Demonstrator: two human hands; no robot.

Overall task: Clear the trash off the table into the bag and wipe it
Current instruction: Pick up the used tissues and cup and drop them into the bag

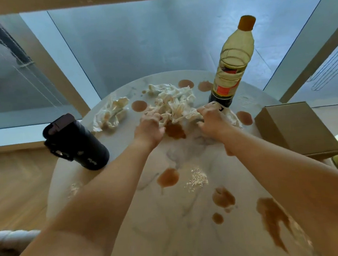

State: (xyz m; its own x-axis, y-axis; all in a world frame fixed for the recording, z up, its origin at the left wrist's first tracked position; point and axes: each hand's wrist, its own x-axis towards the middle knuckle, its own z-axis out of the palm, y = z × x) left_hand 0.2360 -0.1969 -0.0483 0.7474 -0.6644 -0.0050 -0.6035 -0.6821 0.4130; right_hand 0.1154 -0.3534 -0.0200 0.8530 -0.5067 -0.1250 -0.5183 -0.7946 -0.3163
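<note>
A crumpled white bag (172, 101) lies at the far middle of the round marble table (129, 200). My left hand (150, 127) grips its near left edge and my right hand (211, 121) grips its near right edge, both with curled fingers. A second wad of stained white paper (111, 114) lies to the left of the bag. Brown liquid spills (167, 178) dot the tabletop, one right between my hands. A small heap of pale crumbs (196, 180) sits near the middle.
A tall plastic bottle (231, 63) with an orange cap stands at the far right of the table. A black flask (75, 142) stands at the left edge. A cardboard box (296, 129) sits to the right. Windows lie beyond the table.
</note>
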